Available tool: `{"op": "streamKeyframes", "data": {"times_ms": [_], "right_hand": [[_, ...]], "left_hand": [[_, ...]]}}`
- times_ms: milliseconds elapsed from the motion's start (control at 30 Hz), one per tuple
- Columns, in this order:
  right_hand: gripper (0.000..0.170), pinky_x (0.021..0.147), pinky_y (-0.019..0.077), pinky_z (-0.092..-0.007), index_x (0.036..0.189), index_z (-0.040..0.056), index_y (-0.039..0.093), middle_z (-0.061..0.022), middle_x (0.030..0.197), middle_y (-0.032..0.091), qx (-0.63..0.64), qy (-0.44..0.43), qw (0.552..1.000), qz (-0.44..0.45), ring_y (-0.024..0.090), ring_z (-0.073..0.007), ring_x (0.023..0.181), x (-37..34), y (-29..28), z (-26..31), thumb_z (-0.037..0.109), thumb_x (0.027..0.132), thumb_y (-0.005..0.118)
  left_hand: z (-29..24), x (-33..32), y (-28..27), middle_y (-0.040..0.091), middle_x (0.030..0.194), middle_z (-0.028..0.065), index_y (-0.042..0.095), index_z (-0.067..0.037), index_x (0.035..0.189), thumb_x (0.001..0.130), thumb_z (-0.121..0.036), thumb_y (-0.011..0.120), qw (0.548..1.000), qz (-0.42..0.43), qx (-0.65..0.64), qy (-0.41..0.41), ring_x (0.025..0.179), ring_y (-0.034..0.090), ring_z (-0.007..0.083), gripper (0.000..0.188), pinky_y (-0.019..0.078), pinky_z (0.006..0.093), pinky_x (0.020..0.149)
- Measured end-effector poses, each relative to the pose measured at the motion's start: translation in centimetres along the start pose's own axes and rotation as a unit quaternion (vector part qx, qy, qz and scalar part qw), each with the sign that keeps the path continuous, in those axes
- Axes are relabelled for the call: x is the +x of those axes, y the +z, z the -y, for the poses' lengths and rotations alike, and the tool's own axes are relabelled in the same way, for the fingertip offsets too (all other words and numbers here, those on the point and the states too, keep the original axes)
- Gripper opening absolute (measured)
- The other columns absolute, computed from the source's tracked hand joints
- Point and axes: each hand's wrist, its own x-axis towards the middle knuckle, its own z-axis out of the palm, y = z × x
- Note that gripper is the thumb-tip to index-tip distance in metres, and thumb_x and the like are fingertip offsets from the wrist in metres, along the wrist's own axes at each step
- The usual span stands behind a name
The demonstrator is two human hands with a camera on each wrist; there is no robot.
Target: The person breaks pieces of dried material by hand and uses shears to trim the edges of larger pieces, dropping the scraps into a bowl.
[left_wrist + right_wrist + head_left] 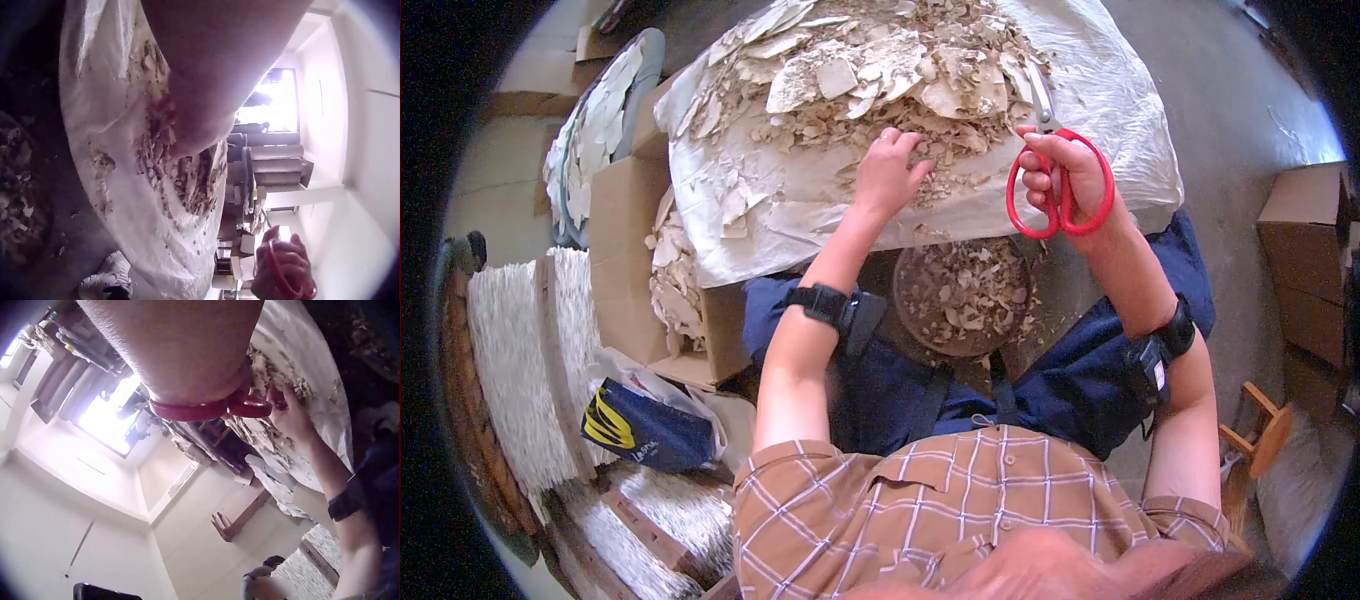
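Note:
My right hand (1068, 172) grips red-handled scissors (1088, 222), their metal blades pointing away over the right side of a heap of pale, flat, brittle pieces (880, 75). In the right wrist view the red handles (194, 411) show below the forearm. At the near edge of the heap is my left hand (887, 175), its fingers relaxed and slightly spread over small crumbs and flakes. The left wrist view shows it dark and close, above the fragments (194, 187). The heap lies on a white cloth (800, 235).
Below the cloth's edge, between the knees, stands a round container (908, 300) holding broken bits. A cardboard box (625, 270) with more pale pieces is at left, near a dark blue bag (650, 430). Boxes (1305, 250) and a wooden stool (1262, 430) stand at right.

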Motion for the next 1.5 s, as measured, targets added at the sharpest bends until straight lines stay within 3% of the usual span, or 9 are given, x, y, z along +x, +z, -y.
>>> {"op": "streamKeyframes", "data": {"times_ms": [333,467,533,633,867,1000,1067,1300,1500], "right_hand": [[0.028,0.042,0.0386,-0.0183,0.105,0.0041,0.048,0.0014,0.066,0.049,-0.004,-0.031,0.999,-0.013,0.045,-0.0046,0.050,-0.5,-1.0,0.7,0.018,0.081,0.055],[0.028,0.042,0.0388,-0.0186,0.105,0.0041,0.048,0.0010,0.067,0.050,-0.004,-0.032,0.999,-0.017,0.045,-0.0045,0.049,-0.4,-1.5,0.7,0.018,0.081,0.054],[0.028,0.042,0.0389,-0.0188,0.105,0.0042,0.048,0.0009,0.067,0.050,-0.001,-0.033,0.999,-0.015,0.045,-0.0045,0.049,-0.3,-1.6,0.7,0.019,0.081,0.054],[0.028,0.041,0.0389,-0.0185,0.105,0.0045,0.047,0.0009,0.067,0.049,-0.010,-0.026,0.999,-0.022,0.044,-0.0044,0.049,-0.2,-1.3,0.6,0.018,0.082,0.053],[0.029,0.042,0.0384,-0.0204,0.104,0.0035,0.048,0.0000,0.066,0.048,-0.021,0.011,1.000,-0.008,0.045,-0.0066,0.048,0.4,-0.9,-0.9,0.016,0.079,0.055],[0.030,0.044,0.0394,-0.0227,0.100,0.0012,0.049,-0.0029,0.067,0.051,-0.056,-0.010,0.998,-0.019,0.048,-0.0094,0.051,0.6,-0.8,-1.8,0.016,0.076,0.059],[0.031,0.045,0.0404,-0.0227,0.100,0.0009,0.049,-0.0043,0.069,0.053,-0.080,-0.030,0.995,-0.054,0.049,-0.0100,0.052,0.4,0.0,-2.1,0.018,0.076,0.060],[0.039,0.050,0.0438,-0.0234,0.104,-0.0009,0.049,-0.0069,0.072,0.057,-0.172,-0.069,0.982,-0.033,0.053,-0.0113,0.057,0.4,0.9,-3.2,0.018,0.073,0.065],[0.043,0.051,0.0437,-0.0247,0.106,-0.0016,0.047,-0.0056,0.072,0.055,-0.186,-0.146,0.971,-0.024,0.054,-0.0127,0.060,1.0,0.9,-3.6,0.007,0.067,0.064]], "left_hand": [[-1.3,1.1,1.4,0.053,0.091,0.0069,0.061,-0.009,0.085,0.071,-0.018,0.062,0.994,0.014,0.094,0.060,0.091,0.051,0.0256,0.016,0.0462,0.0369,0.073],[0.7,1.6,2.2,0.059,0.084,0.0067,0.064,-0.008,0.085,0.076,-0.020,0.060,0.996,-0.005,-0.084,-0.028,0.075,0.057,0.0204,0.015,0.0465,0.0328,0.063],[0.1,1.7,0.6,0.063,0.083,0.0044,0.062,-0.002,0.091,0.085,-0.023,0.055,0.910,0.062,-0.353,-0.209,0.064,0.057,0.0081,0.022,0.0448,0.0221,0.051],[-0.1,1.4,-0.6,0.062,0.081,0.0063,0.059,0.000,0.096,0.085,-0.019,0.054,0.781,0.080,-0.556,-0.272,0.064,0.058,0.0088,0.023,0.0449,0.0202,0.049],[0.0,0.3,-1.7,0.063,0.082,0.0091,0.058,0.000,0.095,0.083,-0.011,0.055,0.691,0.084,-0.660,-0.282,0.068,0.060,0.0130,0.016,0.0521,0.0253,0.058],[-1.3,-0.6,-2.3,0.062,0.084,0.0098,0.058,-0.001,0.093,0.081,-0.006,0.056,0.712,0.092,-0.650,-0.248,0.071,0.061,0.0144,0.013,0.0525,0.0273,0.063],[-2.2,-1.2,-2.4,0.062,0.084,0.0094,0.060,-0.001,0.086,0.077,-0.001,0.060,0.830,0.060,-0.539,-0.128,0.075,0.060,0.0137,0.008,0.0512,0.0257,0.065],[-5.3,-1.7,-3.7,0.062,0.082,0.0069,0.063,-0.003,0.074,0.069,0.003,0.065,0.928,-0.042,-0.339,0.149,0.075,0.059,0.0123,0.008,0.0487,0.0228,0.068],[-6.4,-2.5,-3.5,0.060,0.086,0.0092,0.058,0.002,0.089,0.079,-0.002,0.058,0.800,0.057,-0.597,-0.031,0.078,0.058,0.0153,0.011,0.0493,0.0262,0.069]]}}
